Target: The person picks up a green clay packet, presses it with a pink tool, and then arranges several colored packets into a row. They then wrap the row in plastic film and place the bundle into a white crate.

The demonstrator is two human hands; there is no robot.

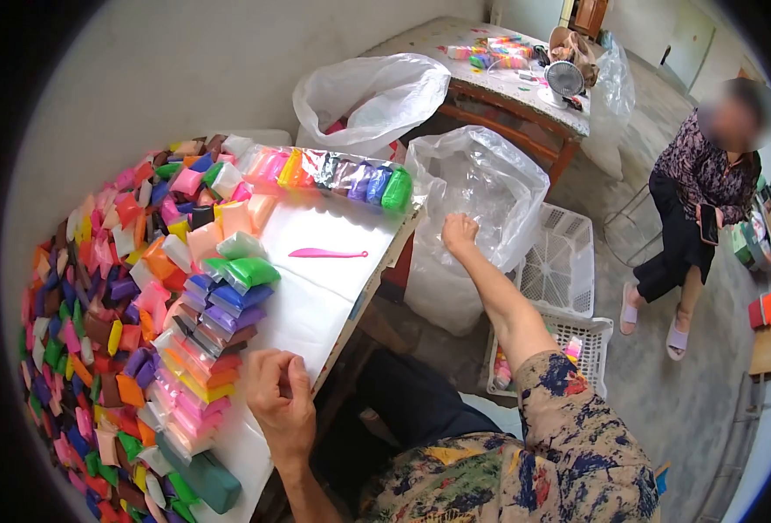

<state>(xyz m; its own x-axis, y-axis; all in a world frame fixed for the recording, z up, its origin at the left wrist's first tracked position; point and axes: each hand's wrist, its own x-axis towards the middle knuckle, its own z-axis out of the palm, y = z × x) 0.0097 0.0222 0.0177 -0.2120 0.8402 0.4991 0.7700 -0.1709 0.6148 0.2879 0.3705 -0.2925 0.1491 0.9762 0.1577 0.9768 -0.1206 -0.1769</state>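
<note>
My left hand (281,401) is curled closed at the table's near edge, beside a stacked row of coloured soft packets (202,375) in clear wrappers. Its palm side is hidden. Stretched out to the right, my right hand (460,231) is closed over the mouth of a large clear plastic bag (499,174); whatever its fingers hold, if anything, is hidden. On the white tabletop (316,288) lies a pink plastic knife (328,254). Behind it sits a clear pack of coloured packets (333,179), ending in green. A big heap of loose coloured packets (98,331) covers the left side.
A dark green case (198,479) lies by the heap. Another plastic bag (368,96) stands behind the table. White baskets (560,253) are on the floor at right. A fan (565,80) stands on the back table (490,83). A seated person (708,174) holds a phone.
</note>
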